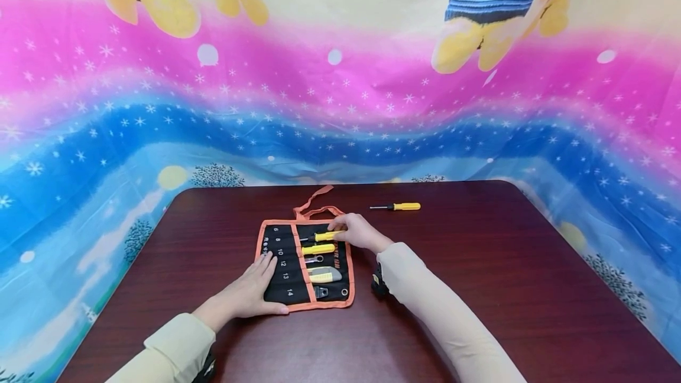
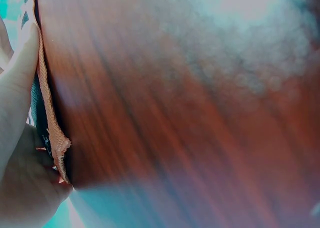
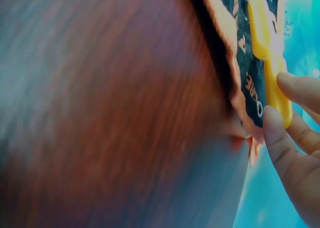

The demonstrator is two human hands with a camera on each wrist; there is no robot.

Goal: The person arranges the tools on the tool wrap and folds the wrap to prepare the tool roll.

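Observation:
A black tool pouch (image 1: 279, 279) with orange edging lies spread on the table, numbers printed down its left part. My left hand (image 1: 250, 288) rests over its left side, fingers extended, thumb along the near edge; the left wrist view shows the thumb (image 2: 22, 62) at the orange border. With thumb and finger, my right hand (image 1: 359, 232) pinches the yellow handle of a screwdriver (image 1: 326, 236) at the pouch's top row; its shaft points left toward the orange strip. Just below sit a second yellow-handled tool (image 1: 318, 249), a ring-ended wrench (image 1: 315, 259) and a utility knife (image 1: 326, 275).
Another yellow screwdriver (image 1: 407, 207) lies on the dark red table (image 1: 452, 229), beyond the right hand. Orange tie straps (image 1: 308, 205) trail from the pouch's far edge. A dark metal-ended tool (image 1: 321, 292) sits in the lowest slot. A printed cloth (image 1: 340, 105) hangs behind the table.

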